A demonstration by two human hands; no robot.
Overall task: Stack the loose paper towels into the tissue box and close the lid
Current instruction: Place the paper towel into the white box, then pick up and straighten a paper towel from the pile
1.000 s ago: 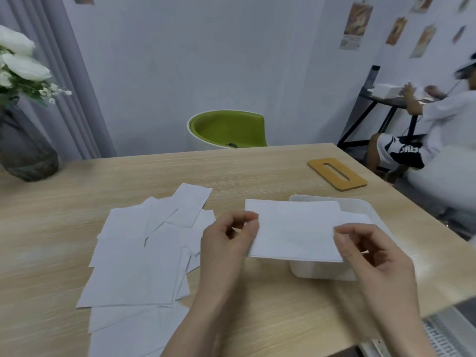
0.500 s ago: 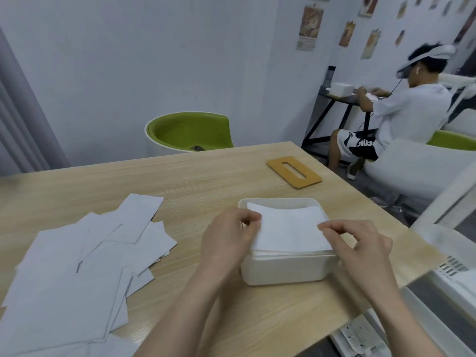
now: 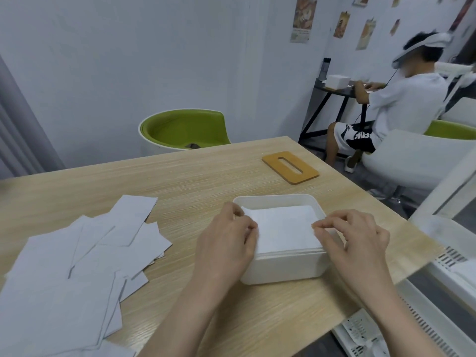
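Head view: a white tissue box (image 3: 283,266) is seen standing open on the light wooden surface (image 3: 206,181), near its front right corner. A folded paper towel (image 3: 283,228) is laid flat on top of the stack inside the box, level with the rim. The towel's left edge is pinched by the curled fingers of the left hand (image 3: 228,238), which is positioned at the box's left wall. The towel's right edge is pinched between thumb and fingertips of the right hand (image 3: 353,238), positioned over the box's right wall. The box is thus bracketed between the two hands. The loose paper towels (image 3: 77,258) are spread in an overlapping heap on the surface, well left of the left hand. The wooden lid (image 3: 290,167), with its slot, is lying flat beyond the box, apart from it.
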